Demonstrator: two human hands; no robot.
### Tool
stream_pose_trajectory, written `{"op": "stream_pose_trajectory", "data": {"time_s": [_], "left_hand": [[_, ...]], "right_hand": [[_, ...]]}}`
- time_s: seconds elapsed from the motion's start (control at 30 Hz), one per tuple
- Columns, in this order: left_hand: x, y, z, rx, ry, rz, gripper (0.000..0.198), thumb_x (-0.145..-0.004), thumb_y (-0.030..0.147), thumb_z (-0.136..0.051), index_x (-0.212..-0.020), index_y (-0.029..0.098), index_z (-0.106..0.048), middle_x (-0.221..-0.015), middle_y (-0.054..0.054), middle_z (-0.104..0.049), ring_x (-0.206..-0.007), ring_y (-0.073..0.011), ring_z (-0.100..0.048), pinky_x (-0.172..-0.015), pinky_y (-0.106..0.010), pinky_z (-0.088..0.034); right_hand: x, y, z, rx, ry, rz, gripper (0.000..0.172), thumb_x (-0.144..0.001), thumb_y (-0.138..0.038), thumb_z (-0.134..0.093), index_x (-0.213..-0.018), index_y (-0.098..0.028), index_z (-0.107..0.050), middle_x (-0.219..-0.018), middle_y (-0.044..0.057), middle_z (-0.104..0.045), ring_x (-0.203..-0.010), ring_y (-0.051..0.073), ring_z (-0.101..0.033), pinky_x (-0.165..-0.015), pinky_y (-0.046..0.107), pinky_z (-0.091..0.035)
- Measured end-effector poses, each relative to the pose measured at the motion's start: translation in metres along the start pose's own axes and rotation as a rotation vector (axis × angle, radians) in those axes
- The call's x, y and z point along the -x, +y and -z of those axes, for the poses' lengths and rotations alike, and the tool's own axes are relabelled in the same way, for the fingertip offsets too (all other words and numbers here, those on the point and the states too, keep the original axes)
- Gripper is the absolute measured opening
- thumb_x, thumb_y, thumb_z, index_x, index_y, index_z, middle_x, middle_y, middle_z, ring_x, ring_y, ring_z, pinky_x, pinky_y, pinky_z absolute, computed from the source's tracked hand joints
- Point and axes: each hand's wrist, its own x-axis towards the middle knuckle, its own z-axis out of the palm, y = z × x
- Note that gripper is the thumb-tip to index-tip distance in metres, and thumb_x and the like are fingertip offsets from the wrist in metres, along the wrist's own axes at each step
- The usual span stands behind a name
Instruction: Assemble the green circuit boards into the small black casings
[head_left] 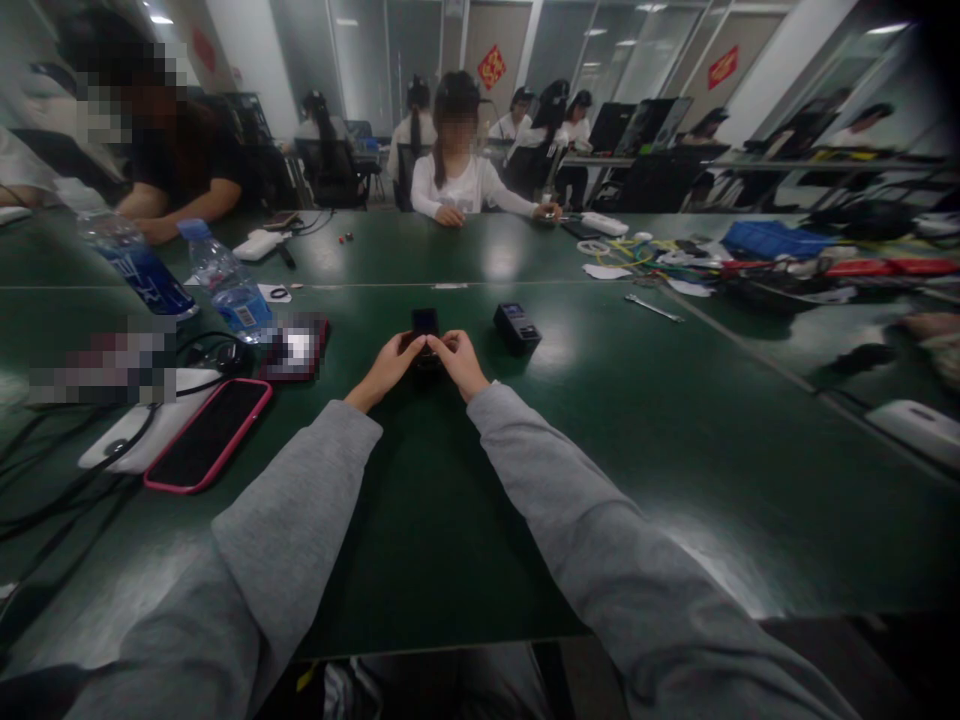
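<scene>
Straight ahead on the dark green table, my left hand (393, 368) and my right hand (460, 362) meet around a small black device (424, 321). Its flat, dark upper part shows above my thumbs, while my fingers hide the lower part. Both hands are closed on it, with the thumb tips almost touching. To the right of my right hand, apart from it, sits a small black box-like device (517, 328) with a little screen on its face.
Left of my arms lie a red-edged phone (210, 436), a white power bank (120, 440), cables and two water bottles (232, 290) (135, 255). A wrench (654, 308) and a heap of wires (660, 250) lie right. People sit across the table.
</scene>
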Motion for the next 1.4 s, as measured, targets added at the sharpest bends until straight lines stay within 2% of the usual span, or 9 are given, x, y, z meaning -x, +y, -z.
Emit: {"op": "stream_pose_trajectory", "data": {"time_s": [0.2,0.43,0.8,1.13,1.4], "left_hand": [[-0.0010,-0.0012,0.0006,-0.095,-0.007,-0.012,0.051,-0.086,0.051,-0.057,-0.121,0.014,-0.058,-0.125,-0.014,-0.063,-0.112,-0.0241,-0.060,-0.100,-0.039,-0.045],[0.0010,0.0021,0.0007,-0.171,-0.030,-0.041,0.051,-0.090,0.050,-0.051,-0.124,0.012,-0.056,-0.127,-0.015,-0.063,-0.113,-0.0228,-0.061,-0.101,-0.038,-0.045],[0.0001,-0.0017,0.0011,-0.142,-0.032,-0.059,0.054,-0.088,0.052,-0.052,-0.124,0.013,-0.056,-0.127,-0.015,-0.062,-0.114,-0.0237,-0.060,-0.102,-0.040,-0.044],[-0.0002,-0.0026,0.0023,-0.149,-0.040,-0.052,0.055,-0.088,0.054,-0.051,-0.124,0.013,-0.057,-0.126,-0.015,-0.063,-0.111,-0.0246,-0.061,-0.099,-0.041,-0.046],[-0.0032,-0.0071,0.0020,-0.178,-0.014,-0.075,0.056,-0.088,0.055,-0.051,-0.124,0.013,-0.058,-0.127,-0.015,-0.062,-0.116,-0.0249,-0.059,-0.101,-0.040,-0.044]], "right_hand": [[0.0002,0.0006,-0.0001,0.033,0.006,0.018,0.046,-0.070,-0.054,-0.070,-0.090,-0.022,-0.045,-0.088,-0.001,-0.054,-0.083,0.015,-0.054,-0.078,0.031,-0.044],[-0.0022,0.0040,-0.0018,0.038,0.024,0.048,0.046,-0.069,-0.055,-0.070,-0.087,-0.022,-0.044,-0.083,-0.002,-0.052,-0.081,0.014,-0.052,-0.076,0.030,-0.043],[0.0000,0.0046,-0.0011,0.095,0.014,0.082,0.042,-0.075,-0.054,-0.066,-0.090,-0.023,-0.043,-0.087,-0.001,-0.053,-0.084,0.015,-0.052,-0.078,0.031,-0.043],[-0.0003,0.0069,-0.0002,0.133,-0.003,0.082,0.043,-0.076,-0.057,-0.064,-0.092,-0.023,-0.042,-0.086,-0.001,-0.053,-0.081,0.015,-0.054,-0.075,0.032,-0.044],[-0.0008,0.0068,-0.0023,0.187,0.023,0.093,0.044,-0.076,-0.060,-0.061,-0.091,-0.024,-0.041,-0.084,-0.002,-0.052,-0.081,0.015,-0.054,-0.079,0.033,-0.043]]}}
